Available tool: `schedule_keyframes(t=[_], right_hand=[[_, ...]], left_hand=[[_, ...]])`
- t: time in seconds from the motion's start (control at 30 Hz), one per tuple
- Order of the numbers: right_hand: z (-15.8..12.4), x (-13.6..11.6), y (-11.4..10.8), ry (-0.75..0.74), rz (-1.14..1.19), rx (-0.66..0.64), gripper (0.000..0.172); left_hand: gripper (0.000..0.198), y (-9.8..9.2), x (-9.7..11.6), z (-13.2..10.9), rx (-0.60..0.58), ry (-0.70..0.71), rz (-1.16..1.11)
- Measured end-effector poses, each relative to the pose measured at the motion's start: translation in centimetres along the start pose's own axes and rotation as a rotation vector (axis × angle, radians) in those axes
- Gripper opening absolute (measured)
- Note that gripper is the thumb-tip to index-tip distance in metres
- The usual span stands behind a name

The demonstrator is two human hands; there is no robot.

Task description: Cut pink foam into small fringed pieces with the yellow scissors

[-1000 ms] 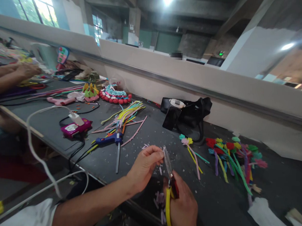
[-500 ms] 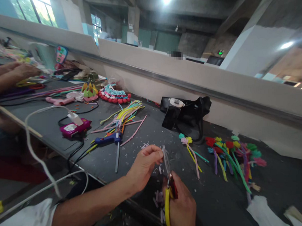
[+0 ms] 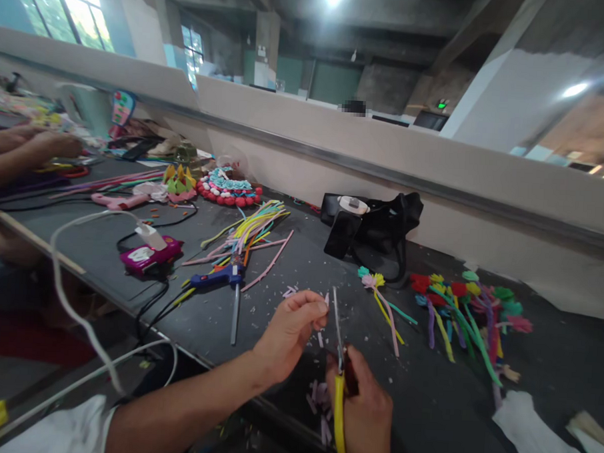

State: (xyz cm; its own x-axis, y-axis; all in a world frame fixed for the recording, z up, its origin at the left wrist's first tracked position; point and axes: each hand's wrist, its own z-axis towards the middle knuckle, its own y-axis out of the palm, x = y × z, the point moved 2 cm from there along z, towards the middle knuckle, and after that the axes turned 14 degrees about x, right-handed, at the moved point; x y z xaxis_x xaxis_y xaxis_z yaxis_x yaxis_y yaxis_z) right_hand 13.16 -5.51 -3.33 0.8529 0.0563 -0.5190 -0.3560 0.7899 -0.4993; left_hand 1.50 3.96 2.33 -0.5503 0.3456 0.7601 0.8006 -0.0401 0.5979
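My left hand [image 3: 293, 329] is pinched closed on a short pale pink strip [image 3: 327, 299], whose end sticks up past the fingertips. My right hand [image 3: 368, 413] grips yellow-handled scissors [image 3: 339, 408], with the blades pointing up and away just right of the strip. The blades look close together and stand apart from the strip. Below my hands, near the table's front edge, lies a small heap of cut lilac pieces [image 3: 320, 395]. A few more pale pieces [image 3: 290, 291] are scattered left of my fingers.
A blue glue gun [image 3: 220, 276] lies left beside a bundle of coloured fuzzy stems [image 3: 254, 228]. Further left are a purple device [image 3: 150, 254] and cables. Right are fuzzy flowers [image 3: 472, 294] and white cloth [image 3: 533, 430]; behind, a black bag [image 3: 387, 220]. Another person's hands [image 3: 48, 145] work far left.
The scissors have shifted slightly right, away from my left fingertips, and their blades have turned. My left hand stays almost in place with the pink strip.
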Motion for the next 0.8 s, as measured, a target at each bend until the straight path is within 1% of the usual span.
schedule_keyframes(t=[0.07, 0.13, 0.2, 0.3, 0.43, 0.5, 0.6, 0.63, 0.8], right_hand=[[0.3, -0.1, -0.2, 0.023, -0.01, 0.002, 0.032], [0.7, -0.1, -0.5, 0.051, -0.028, 0.008, 0.033], [1.2, 0.1, -0.9, 0.093, -0.031, 0.008, 0.034], [1.7, 0.6, -1.2, 0.169, 0.011, -0.005, 0.034], [2.3, 1.3, -1.6, 0.239, 0.057, 0.022, 0.033], [2.4, 1.6, -1.7, 0.264, 0.071, 0.032, 0.034], [2.4, 1.9, -1.9, 0.337, 0.089, 0.026, 0.037], [2.4, 1.9, -2.0, 0.363, 0.093, 0.018, 0.038], [2.3, 2.1, -2.1, 0.434, 0.126, -0.004, 0.042]], left_hand=[[0.011, 0.0, 0.1, 0.2, -0.022, -0.018, 0.002], [0.01, -0.1, 0.3, 0.6, -0.051, -0.002, 0.06], [0.01, -0.4, 0.6, 1.3, -0.077, 0.056, 0.185], [0.011, -0.9, 1.1, 2.6, -0.055, 0.154, 0.381], [0.013, -1.5, 1.4, 3.8, -0.069, 0.229, 0.522], [0.014, -1.8, 1.4, 4.3, -0.088, 0.309, 0.683], [0.016, -2.4, 1.4, 5.2, -0.105, 0.526, 1.086], [0.015, -2.6, 1.4, 5.5, -0.108, 0.564, 1.164], [0.008, -3.5, 1.4, 6.8, -0.127, 0.653, 1.35]])
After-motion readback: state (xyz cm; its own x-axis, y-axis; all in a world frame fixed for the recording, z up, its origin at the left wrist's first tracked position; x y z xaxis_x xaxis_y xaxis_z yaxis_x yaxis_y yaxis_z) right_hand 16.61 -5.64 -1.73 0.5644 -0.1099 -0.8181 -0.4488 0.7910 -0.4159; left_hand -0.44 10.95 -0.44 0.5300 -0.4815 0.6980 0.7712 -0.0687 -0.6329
